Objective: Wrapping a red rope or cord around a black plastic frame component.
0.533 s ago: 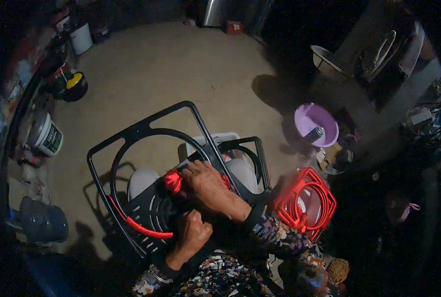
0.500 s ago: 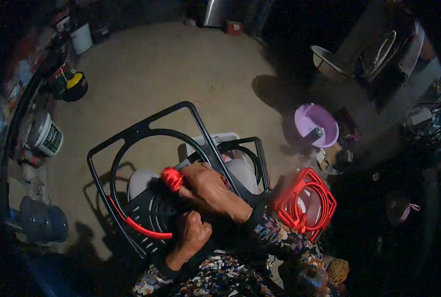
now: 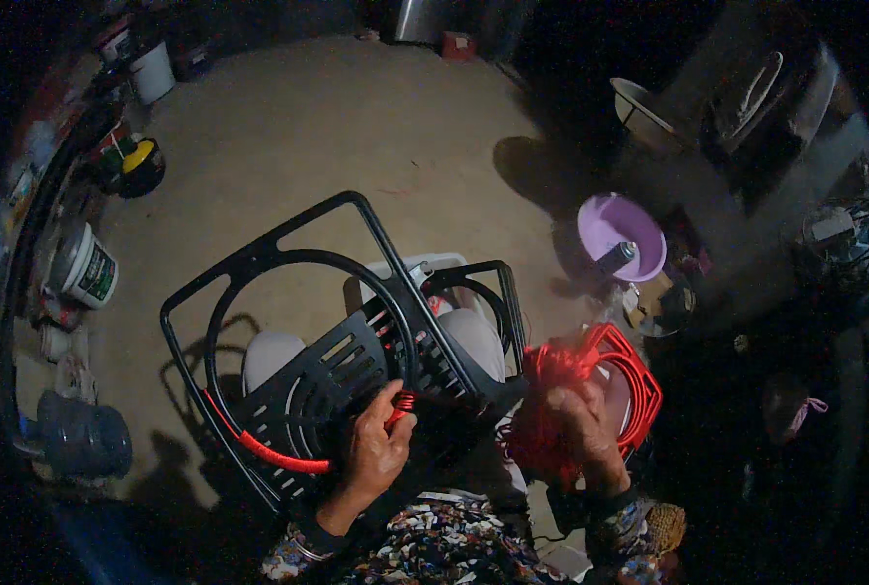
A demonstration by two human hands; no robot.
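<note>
Cord (image 3: 404, 402) is pinched in the closed left hand (image 3: 374, 444) at the black frame (image 3: 332, 395), laid over the knees (image 3: 474, 341); red strands (image 3: 552, 366) are blurred around the right hand (image 3: 586, 421), whose grip cannot be told.

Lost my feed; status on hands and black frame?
Left hand pinching red wrapping on black frame. Right hand blurred, at red cord. Red frame partly behind.

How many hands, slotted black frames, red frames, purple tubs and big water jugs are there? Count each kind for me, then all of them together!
Hands: 2 (left hand, right hand)
Slotted black frame: 1
Red frame: 1
Purple tub: 1
Water jug: 1
Total: 6
</note>
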